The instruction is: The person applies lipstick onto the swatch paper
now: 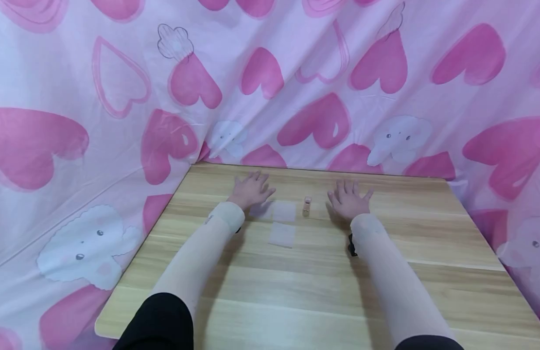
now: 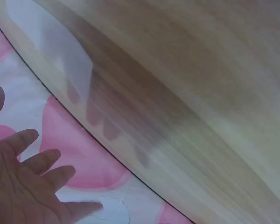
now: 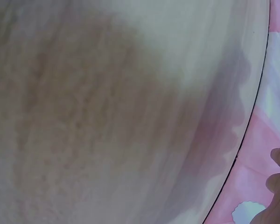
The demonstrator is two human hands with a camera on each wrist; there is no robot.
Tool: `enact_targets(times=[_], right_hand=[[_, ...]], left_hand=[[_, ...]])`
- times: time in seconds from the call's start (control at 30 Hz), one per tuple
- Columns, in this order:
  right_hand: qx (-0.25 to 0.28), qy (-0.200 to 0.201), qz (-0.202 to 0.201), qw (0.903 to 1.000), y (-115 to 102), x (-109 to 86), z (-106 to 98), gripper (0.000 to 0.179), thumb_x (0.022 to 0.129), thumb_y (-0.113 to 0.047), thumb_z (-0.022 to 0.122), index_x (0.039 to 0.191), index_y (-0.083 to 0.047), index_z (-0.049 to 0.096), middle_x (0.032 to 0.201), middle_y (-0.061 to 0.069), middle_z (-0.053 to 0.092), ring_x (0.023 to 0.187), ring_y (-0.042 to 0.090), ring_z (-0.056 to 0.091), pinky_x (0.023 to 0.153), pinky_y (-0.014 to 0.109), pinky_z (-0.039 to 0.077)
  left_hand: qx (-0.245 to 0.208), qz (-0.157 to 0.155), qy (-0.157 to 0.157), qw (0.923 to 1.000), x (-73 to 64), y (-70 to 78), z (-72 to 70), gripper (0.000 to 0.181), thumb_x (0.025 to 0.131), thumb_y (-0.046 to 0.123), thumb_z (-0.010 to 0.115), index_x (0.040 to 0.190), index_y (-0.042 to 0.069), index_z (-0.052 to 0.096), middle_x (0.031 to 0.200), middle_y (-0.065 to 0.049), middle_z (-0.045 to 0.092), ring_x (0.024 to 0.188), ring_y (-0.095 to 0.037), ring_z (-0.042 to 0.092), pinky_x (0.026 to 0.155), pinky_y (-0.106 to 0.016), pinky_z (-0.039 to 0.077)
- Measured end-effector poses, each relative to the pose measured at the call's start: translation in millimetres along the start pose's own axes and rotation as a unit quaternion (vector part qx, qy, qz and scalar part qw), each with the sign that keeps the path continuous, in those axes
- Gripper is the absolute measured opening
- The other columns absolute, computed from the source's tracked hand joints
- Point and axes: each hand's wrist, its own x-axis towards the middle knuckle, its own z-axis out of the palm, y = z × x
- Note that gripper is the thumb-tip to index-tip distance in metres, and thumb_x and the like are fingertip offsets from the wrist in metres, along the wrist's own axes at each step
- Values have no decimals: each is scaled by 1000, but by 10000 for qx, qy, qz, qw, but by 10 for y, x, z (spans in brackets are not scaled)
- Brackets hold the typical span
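Observation:
My left hand point(image 1: 250, 191) is spread palm down over the far part of the wooden table, its fingers straight and holding nothing. Beneath its wrist side lies one pale square sheet point(image 1: 261, 210), partly covered in the head view. Beside that is a second pale sheet point(image 1: 285, 211), with a third sheet point(image 1: 282, 235) nearer me. A small pinkish-gold tube point(image 1: 306, 206), like a lipstick, sits between the sheets and my right hand point(image 1: 349, 201). That hand is also spread and holds nothing. In the left wrist view, a sheet point(image 2: 51, 39) shows beyond the spread fingers point(image 2: 60, 177).
The wooden tabletop point(image 1: 287, 291) has light grain and a rounded near left corner. A pink and white heart-print curtain point(image 1: 261, 73) hangs close behind its far edge and along both sides. A black band point(image 1: 352, 245) shows under the right wrist.

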Motion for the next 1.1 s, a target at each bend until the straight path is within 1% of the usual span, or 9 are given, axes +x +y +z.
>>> enact_targets(times=[0.17, 0.23, 0.3, 0.4, 0.47, 0.53, 0.67, 0.87, 1.1], right_hand=[[178, 63, -207, 9996, -51, -1, -24, 80, 104, -62, 20, 161, -6, 13, 165, 22, 13, 150, 49, -3, 100, 78, -20], [348, 140, -339, 9987, -79, 4, -29, 77, 104, -60, 26, 159, -6, 23, 163, 21, 23, 150, 49, 7, 101, 80, -17], [601, 212, -438, 9970, -102, 12, -32, 70, 104, -55, 33, 155, -7, 34, 158, 19, 34, 148, 46, 18, 106, 80, -5], [1120, 244, -748, 9906, -127, 38, -40, 54, 103, -40, 47, 145, -6, 49, 148, 17, 48, 141, 42, 35, 112, 71, 18], [1404, 174, -1018, 9847, -139, 58, -47, 48, 100, -32, 52, 140, -4, 53, 141, 18, 54, 135, 40, 43, 111, 64, 31], [1592, 38, -1301, 9786, -160, 76, -54, 47, 97, -25, 55, 138, -1, 54, 136, 19, 57, 130, 40, 47, 108, 60, 37], [1884, -385, -1569, 9687, -240, 67, -62, 50, 96, -20, 59, 140, 3, 50, 134, 23, 57, 126, 42, 52, 106, 58, 42], [2277, -812, -1342, 9610, -397, 9, 2, 58, 96, -30, 69, 139, 2, 49, 134, 21, 57, 123, 39, 56, 107, 55, 42], [2457, -866, -1333, 9562, -521, 1, 132, 37, 94, -33, 72, 118, -9, 57, 111, 7, 64, 105, 24, 61, 96, 43, 48]], left_hand=[[-75, 185, 149, 9997, -5, 28, -51, 72, 101, 66, 32, 154, 17, 41, 158, -10, 40, 145, -31, 36, 115, -61, 28], [-108, 228, 188, 9995, -14, 37, -68, 71, 102, 64, 34, 152, 16, 44, 156, -9, 44, 143, -30, 40, 115, -56, 31], [-140, 247, 218, 9994, -31, 53, -88, 69, 102, 63, 35, 151, 15, 46, 153, -9, 48, 139, -30, 45, 112, -52, 37], [-172, 233, 213, 9994, -53, 74, -116, 68, 101, 63, 37, 148, 15, 50, 148, -8, 53, 132, -31, 52, 106, -49, 45], [-194, 209, 185, 9994, -72, 90, -134, 66, 101, 63, 38, 146, 16, 52, 145, -8, 56, 130, -30, 54, 102, -50, 47], [-192, 201, 153, 9995, -90, 103, -145, 64, 101, 62, 40, 145, 16, 53, 143, -8, 57, 130, -29, 55, 100, -51, 49], [-212, 304, 178, 9992, -115, 128, -131, 61, 101, 59, 43, 142, 16, 56, 141, -8, 59, 129, -28, 56, 97, -51, 51], [-294, 533, 319, 9976, -129, 145, -24, 61, 100, 59, 45, 140, 15, 58, 138, -8, 60, 127, -26, 57, 97, -48, 52], [-259, 710, 405, 9963, -197, 233, 51, 59, 100, 59, 46, 139, 16, 59, 137, -6, 62, 124, -26, 59, 94, -48, 53]])
